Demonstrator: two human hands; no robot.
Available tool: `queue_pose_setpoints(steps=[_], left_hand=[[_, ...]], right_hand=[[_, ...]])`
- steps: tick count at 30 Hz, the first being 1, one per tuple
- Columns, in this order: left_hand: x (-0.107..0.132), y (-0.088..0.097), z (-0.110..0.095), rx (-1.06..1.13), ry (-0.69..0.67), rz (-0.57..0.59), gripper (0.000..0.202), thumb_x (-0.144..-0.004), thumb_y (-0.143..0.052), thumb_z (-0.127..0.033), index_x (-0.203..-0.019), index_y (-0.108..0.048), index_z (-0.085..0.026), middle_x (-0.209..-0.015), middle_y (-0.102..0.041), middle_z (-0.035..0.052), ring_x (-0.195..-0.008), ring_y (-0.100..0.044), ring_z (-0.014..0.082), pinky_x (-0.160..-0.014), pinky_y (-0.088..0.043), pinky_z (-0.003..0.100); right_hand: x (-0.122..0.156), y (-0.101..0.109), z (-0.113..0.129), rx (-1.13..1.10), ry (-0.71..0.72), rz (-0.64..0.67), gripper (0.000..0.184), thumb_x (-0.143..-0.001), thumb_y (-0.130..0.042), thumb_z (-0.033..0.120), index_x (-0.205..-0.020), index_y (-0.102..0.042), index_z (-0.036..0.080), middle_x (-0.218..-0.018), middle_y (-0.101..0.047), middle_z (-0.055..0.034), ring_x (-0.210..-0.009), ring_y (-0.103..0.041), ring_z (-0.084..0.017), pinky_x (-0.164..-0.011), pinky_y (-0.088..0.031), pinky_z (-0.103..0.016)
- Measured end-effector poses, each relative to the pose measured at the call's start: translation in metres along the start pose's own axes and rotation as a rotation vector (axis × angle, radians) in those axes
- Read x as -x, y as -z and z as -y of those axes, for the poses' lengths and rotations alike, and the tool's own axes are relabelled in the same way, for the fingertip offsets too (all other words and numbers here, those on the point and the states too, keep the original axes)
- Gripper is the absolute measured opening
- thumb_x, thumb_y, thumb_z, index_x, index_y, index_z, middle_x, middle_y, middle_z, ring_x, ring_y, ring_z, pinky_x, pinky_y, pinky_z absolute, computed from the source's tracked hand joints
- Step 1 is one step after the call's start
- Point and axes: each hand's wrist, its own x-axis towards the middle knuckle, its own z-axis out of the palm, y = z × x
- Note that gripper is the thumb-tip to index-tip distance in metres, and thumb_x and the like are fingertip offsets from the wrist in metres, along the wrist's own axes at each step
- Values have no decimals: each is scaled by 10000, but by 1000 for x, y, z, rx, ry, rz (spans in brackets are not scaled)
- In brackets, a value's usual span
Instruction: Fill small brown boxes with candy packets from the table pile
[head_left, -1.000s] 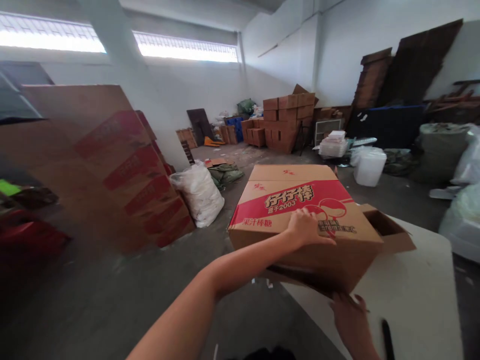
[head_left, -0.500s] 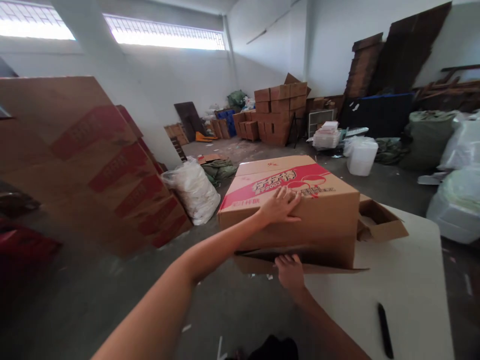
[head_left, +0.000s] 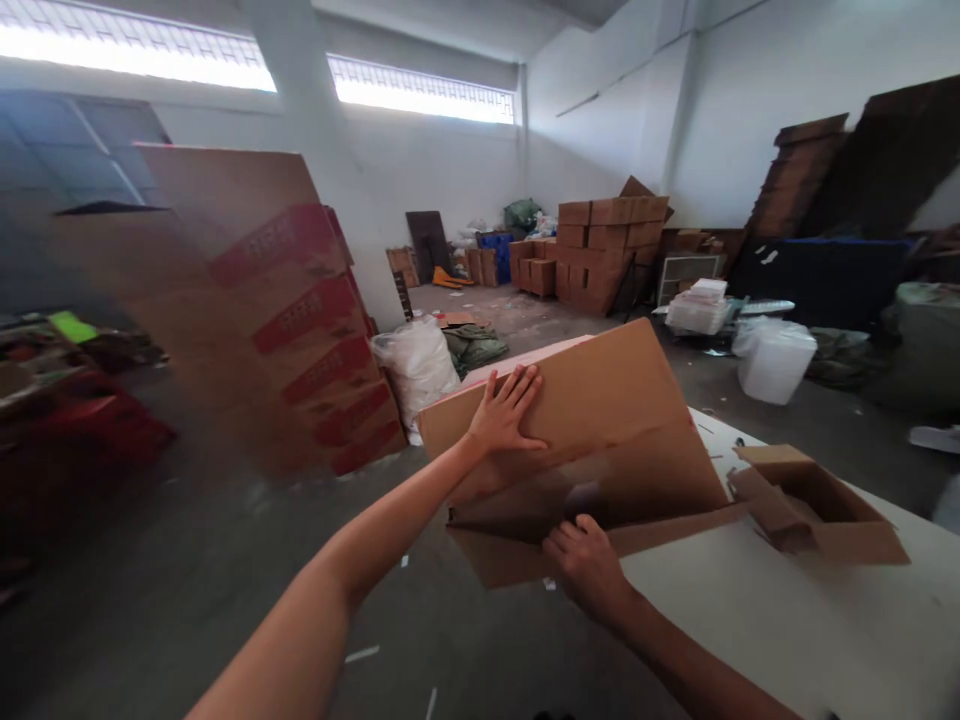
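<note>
A large cardboard box (head_left: pixel 600 410) sits tilted on the near edge of the white table, its plain brown side turned up toward me. My left hand (head_left: pixel 504 415) lies flat on that side with fingers spread. Below it, my right hand (head_left: pixel 589 565) has its fingers curled over the box's lower flap (head_left: pixel 502 562), which sticks out toward me. Between the flap and the box is a dark gap. The printed top of the box is almost hidden; only a thin pale strip of it shows behind my left hand.
On the white table (head_left: pixel 757 620) stands a small open carton (head_left: pixel 832 505), right of the box. A tall stack of printed cartons (head_left: pixel 300 330) rises at left, beside a white sack (head_left: pixel 420 365). More stacked boxes (head_left: pixel 607 245) and white foam containers (head_left: pixel 776 360) are farther back.
The box has tipped back, so its printed top turned away and its plain side faces up. My left hand went from the top edge onto that side. The view swung left.
</note>
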Motion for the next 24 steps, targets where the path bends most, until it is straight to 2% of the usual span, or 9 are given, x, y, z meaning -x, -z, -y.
queue_pose_setpoints(steps=[2, 5, 6, 8, 10, 12, 17, 20, 24], left_hand=[[12, 0, 33, -32, 141, -5, 1175, -784, -433, -840, -1602, -65, -81, -1687, -153, 195, -1581, -79, 341, -1251, 97, 588], [36, 0, 77, -45, 324, 7, 907, -937, -398, -612, -1592, -118, -51, -1676, -139, 246, -1577, -70, 371, -1226, 57, 663], [43, -1, 89, -23, 289, 30, 767, -978, -365, -504, -1592, -172, -88, -1681, -146, 227, -1576, -74, 371, -1214, 48, 687], [51, -2, 105, 51, 35, 136, 551, -992, -343, -303, -1540, -372, -250, -1678, -264, 107, -1571, -167, 302, -1246, -30, 634], [54, -5, 114, 123, -288, 281, 511, -950, -387, -175, -1366, -581, -398, -1585, -472, -30, -1508, -345, 172, -1278, -160, 463], [53, -10, 120, 156, -495, 374, 489, -884, -460, -117, -1213, -688, -398, -1465, -610, -55, -1418, -473, 105, -1257, -245, 341], [64, -26, 139, 108, -599, 380, 363, -652, -651, -132, -987, -780, -188, -1282, -728, 135, -1427, -483, 251, -1259, -261, 416], [86, -41, 139, 91, -685, 409, 69, -586, -731, -207, -643, -749, -242, -906, -822, 87, -1128, -702, 263, -1212, -347, 377], [133, -70, 110, 70, -710, 409, 305, -760, -667, -282, -458, -644, -246, -573, -752, 44, -688, -735, 181, -1003, -513, 319]], right_hand=[[-2, 17, 7, -4, 106, -72, 293, -936, -492, 54, -703, -578, 211, -659, -594, 10, -677, -476, -163, -736, -283, -340], [-1, 39, 5, 7, 178, -141, 338, -982, -399, 43, -818, -638, 217, -801, -687, 8, -793, -533, -155, -813, -316, -330], [-3, 43, 2, 11, 168, -162, 354, -992, -376, 36, -859, -650, 216, -842, -705, 7, -829, -546, -152, -841, -319, -330], [-12, 47, -7, 12, 157, -166, 358, -1005, -364, 38, -869, -647, 210, -829, -701, 10, -832, -552, -148, -882, -319, -332], [-24, 46, -15, 19, 221, -89, 337, -1005, -398, 61, -793, -615, 208, -754, -662, 19, -777, -537, -149, -910, -323, -333], [-31, 43, -21, 41, 298, -11, 327, -994, -433, 76, -736, -582, 211, -719, -633, 26, -759, -531, -153, -945, -326, -336], [-32, 32, -54, 125, 258, 23, 315, -957, -420, 14, -857, -631, 226, -905, -712, 14, -922, -607, -157, -1012, -320, -354], [-41, 24, -85, 156, 178, 76, 366, -894, -438, -60, -903, -650, 238, -964, -734, 15, -930, -643, -143, -1022, -339, -350], [-63, -2, -108, 103, 89, 118, 409, -823, -475, -94, -868, -685, 254, -971, -763, 32, -1004, -680, -132, -1135, -309, -367]])
